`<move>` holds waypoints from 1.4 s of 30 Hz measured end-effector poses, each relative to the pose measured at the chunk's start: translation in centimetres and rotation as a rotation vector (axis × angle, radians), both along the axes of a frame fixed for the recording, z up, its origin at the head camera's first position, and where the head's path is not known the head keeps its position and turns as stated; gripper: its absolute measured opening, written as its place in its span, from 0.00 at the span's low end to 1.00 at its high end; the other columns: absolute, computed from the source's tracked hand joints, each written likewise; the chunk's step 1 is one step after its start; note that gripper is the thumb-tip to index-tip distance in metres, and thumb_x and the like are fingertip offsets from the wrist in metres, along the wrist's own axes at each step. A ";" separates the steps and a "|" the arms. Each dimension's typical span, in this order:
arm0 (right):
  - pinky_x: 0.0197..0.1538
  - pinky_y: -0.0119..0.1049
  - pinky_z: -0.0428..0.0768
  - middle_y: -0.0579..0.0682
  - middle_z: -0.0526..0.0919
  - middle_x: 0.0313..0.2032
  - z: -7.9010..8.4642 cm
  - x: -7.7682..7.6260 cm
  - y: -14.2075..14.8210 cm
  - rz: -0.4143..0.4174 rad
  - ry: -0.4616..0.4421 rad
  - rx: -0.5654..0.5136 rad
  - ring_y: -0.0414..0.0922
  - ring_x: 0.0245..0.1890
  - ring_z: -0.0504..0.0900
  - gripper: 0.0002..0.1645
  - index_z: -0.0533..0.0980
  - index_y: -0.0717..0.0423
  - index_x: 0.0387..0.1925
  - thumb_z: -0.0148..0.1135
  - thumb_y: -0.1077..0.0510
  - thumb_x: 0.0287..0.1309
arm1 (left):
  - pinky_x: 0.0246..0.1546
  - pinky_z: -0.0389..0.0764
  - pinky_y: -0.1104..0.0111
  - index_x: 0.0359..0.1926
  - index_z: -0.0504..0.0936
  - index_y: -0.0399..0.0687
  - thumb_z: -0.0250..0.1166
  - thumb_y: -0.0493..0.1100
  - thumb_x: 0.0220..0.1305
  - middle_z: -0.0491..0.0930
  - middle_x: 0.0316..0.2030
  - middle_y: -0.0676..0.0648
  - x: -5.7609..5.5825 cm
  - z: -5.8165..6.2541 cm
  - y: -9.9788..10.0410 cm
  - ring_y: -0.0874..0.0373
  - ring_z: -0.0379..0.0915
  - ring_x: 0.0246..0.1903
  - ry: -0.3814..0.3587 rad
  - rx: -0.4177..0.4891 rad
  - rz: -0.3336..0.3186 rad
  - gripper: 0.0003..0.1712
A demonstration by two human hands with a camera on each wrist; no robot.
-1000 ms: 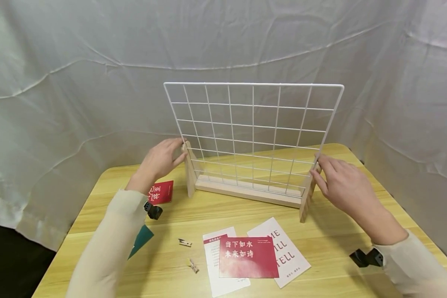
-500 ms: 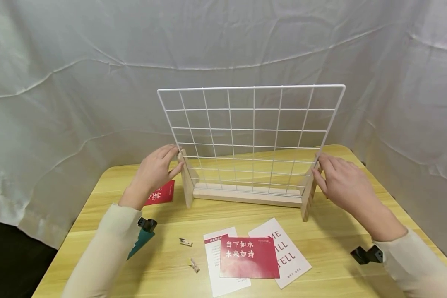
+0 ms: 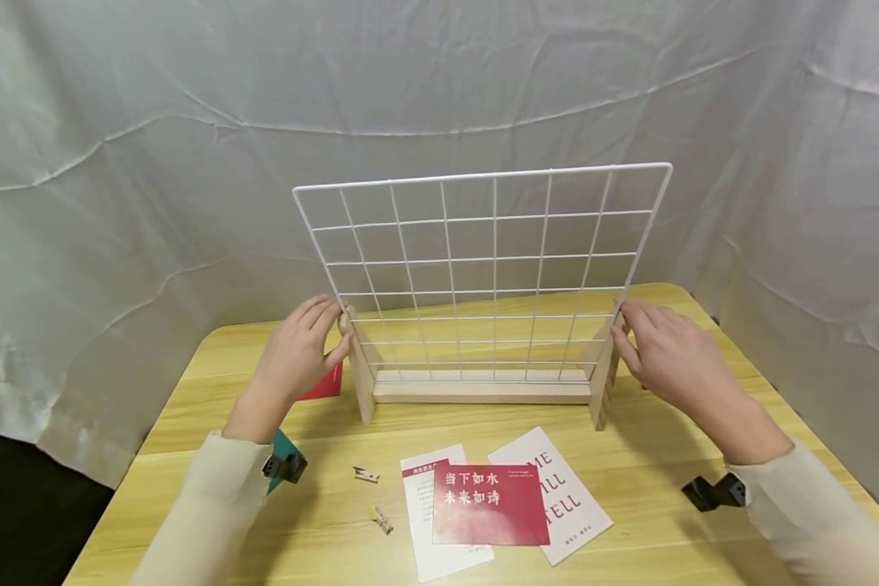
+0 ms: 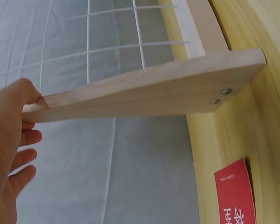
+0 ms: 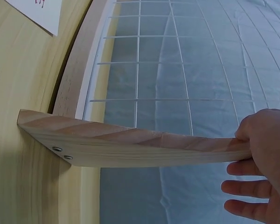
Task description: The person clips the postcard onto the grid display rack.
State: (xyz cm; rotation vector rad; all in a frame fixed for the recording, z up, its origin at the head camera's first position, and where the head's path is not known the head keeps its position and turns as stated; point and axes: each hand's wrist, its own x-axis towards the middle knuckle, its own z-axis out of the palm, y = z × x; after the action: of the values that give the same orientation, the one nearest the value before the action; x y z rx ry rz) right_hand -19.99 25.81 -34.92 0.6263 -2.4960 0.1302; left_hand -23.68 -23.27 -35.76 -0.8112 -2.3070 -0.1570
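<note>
A white wire grid point(image 3: 483, 176) stands upright in a wooden base point(image 3: 483, 394) with a slanted side panel at each end. My left hand point(image 3: 293, 350) grips the upper end of the left side panel point(image 4: 149, 93), thumb on the near edge and fingers behind. At the other end, my right hand point(image 3: 677, 350) holds the top of the right side panel point(image 5: 126, 147) between thumb and fingers. Two screw heads show low on each panel in the wrist views. The panels' feet are down at the tabletop point(image 3: 227, 366).
In front of the stand, a red card point(image 3: 491, 521) overlaps two white cards. Two small clothespins point(image 3: 366, 474) lie left of them. Another red card point(image 3: 325, 386) and a green card point(image 3: 282, 445) are partly hidden by the left arm. Grey cloth point(image 3: 410, 73) hangs behind the table.
The stand's left end has come nearer and leftward with my left hand, so its base now runs nearly straight across. My right hand has barely moved.
</note>
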 end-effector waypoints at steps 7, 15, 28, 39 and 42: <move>0.51 0.60 0.75 0.70 0.77 0.53 0.0 -0.1 -0.5 0.011 -0.032 -0.052 0.67 0.48 0.78 0.27 0.70 0.71 0.60 0.55 0.57 0.65 | 0.58 0.72 0.52 0.50 0.77 0.31 0.58 0.47 0.63 0.80 0.46 0.34 1.5 -0.3 -0.1 0.38 0.71 0.54 0.040 0.038 0.010 0.24; 0.51 0.60 0.76 0.68 0.77 0.54 0.0 -0.6 -1.2 -0.006 -0.047 -0.108 0.66 0.51 0.78 0.26 0.70 0.67 0.61 0.55 0.57 0.65 | 0.60 0.70 0.50 0.50 0.78 0.30 0.67 0.41 0.58 0.80 0.45 0.34 3.0 -0.2 -0.1 0.36 0.69 0.56 -0.006 0.089 0.078 0.22; 0.49 0.61 0.76 0.68 0.78 0.53 0.2 -1.7 -2.1 0.033 -0.052 -0.117 0.66 0.49 0.78 0.25 0.70 0.68 0.60 0.55 0.58 0.66 | 0.61 0.69 0.48 0.52 0.77 0.32 0.67 0.38 0.60 0.80 0.47 0.35 3.2 0.5 -0.3 0.37 0.66 0.59 -0.100 0.139 0.172 0.20; 0.50 0.61 0.75 0.67 0.79 0.51 0.9 -3.2 -1.4 0.051 -0.088 -0.091 0.66 0.49 0.78 0.26 0.68 0.66 0.63 0.54 0.56 0.68 | 0.61 0.68 0.47 0.53 0.76 0.34 0.66 0.40 0.62 0.80 0.49 0.35 2.7 0.9 0.1 0.37 0.65 0.60 -0.145 0.135 0.199 0.21; 0.50 0.62 0.75 0.65 0.81 0.47 0.7 -3.2 -1.1 0.061 -0.108 -0.109 0.65 0.48 0.78 0.27 0.67 0.65 0.65 0.54 0.57 0.69 | 0.61 0.68 0.46 0.55 0.76 0.34 0.66 0.42 0.63 0.79 0.51 0.36 2.9 0.8 0.2 0.37 0.64 0.61 -0.176 0.138 0.202 0.22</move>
State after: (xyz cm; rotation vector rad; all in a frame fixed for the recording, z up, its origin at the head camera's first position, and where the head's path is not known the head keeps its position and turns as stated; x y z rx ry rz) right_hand -23.14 24.73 -34.26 0.6664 -2.5536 0.3289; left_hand -20.74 -23.10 -34.95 -0.5087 -2.4951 -0.3044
